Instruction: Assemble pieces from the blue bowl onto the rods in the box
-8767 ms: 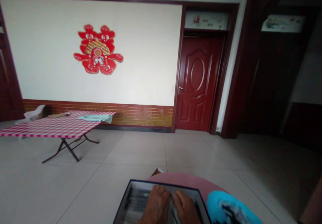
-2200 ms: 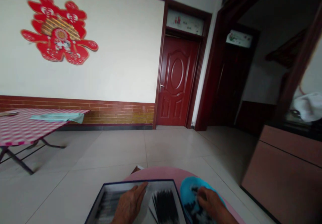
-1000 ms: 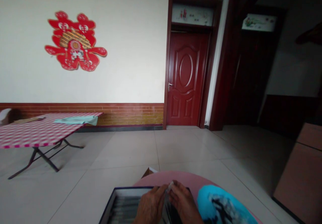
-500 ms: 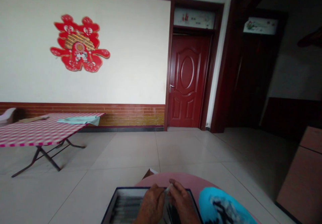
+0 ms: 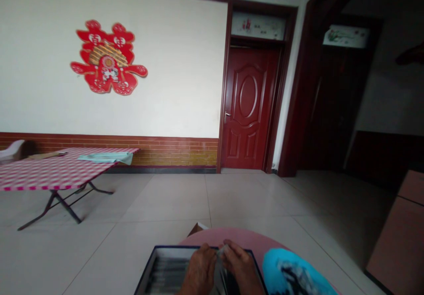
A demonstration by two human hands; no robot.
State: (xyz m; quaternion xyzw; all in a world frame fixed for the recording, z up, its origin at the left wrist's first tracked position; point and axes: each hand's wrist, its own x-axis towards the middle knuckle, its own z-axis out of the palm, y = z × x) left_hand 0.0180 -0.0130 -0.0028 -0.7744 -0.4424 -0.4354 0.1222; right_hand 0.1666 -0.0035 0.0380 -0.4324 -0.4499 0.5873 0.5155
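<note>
At the bottom of the head view, my left hand (image 5: 200, 268) and my right hand (image 5: 241, 264) are close together, both closed. Fingers and thumbs pinch the top of a small clear plastic packet (image 5: 221, 251) between them. Something dark and thin shows below it, by the right palm; its kind cannot be made out. Under the hands lies a shallow open box (image 5: 145, 266) with a dark blue rim. Left of my left hand, blurred dark strips in pale wrapping (image 5: 168, 274) lie side by side in the box.
The box rests on a pink round table (image 5: 243, 234). A bright blue bundle (image 5: 281, 259) with a dark print lies right of the box. Behind the table a cardboard edge (image 5: 197, 228) shows. A checkered folding table (image 5: 49, 171) stands at left, a pinkish cabinet (image 5: 397, 237) at right.
The camera view has shifted slightly. Both hands keep their pinch on the packet, with only a slight change in the fingers.
</note>
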